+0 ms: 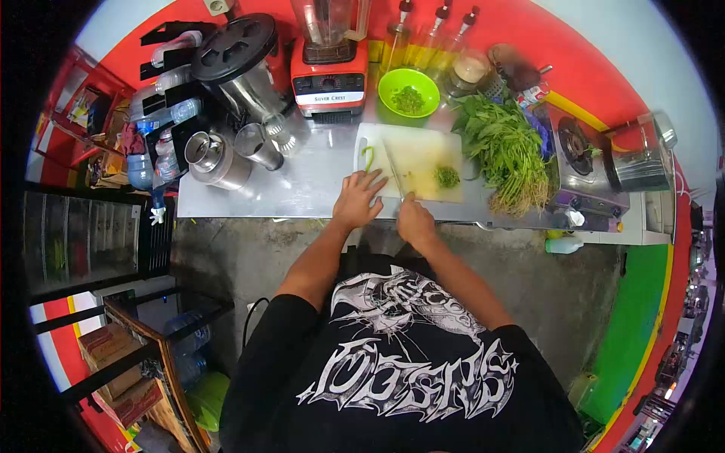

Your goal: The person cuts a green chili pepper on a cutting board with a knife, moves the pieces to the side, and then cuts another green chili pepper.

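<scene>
My left hand [360, 199] lies at the front left of the white cutting board [434, 141], its fingers apart. A curved green piece, like a chili or bean [368, 158], lies just beyond those fingers; whether it runs beneath them is hidden. My right hand [416, 221] is closed around the handle of a knife [393, 167]. The blade points away from me across the board, close beside my left fingertips. To its right sits a small heap of chopped greens [447, 177]. Behind the board a lime-green bowl [429, 97] holds more chopped greens.
Leafy greens with roots [504, 143] lie right of the board, beside a gas stove [578, 151]. A red blender [329, 81] and oil bottles [423, 53] line the back. Metal cups [258, 145] and a steel jug [217, 160] stand left on the steel table [310, 155].
</scene>
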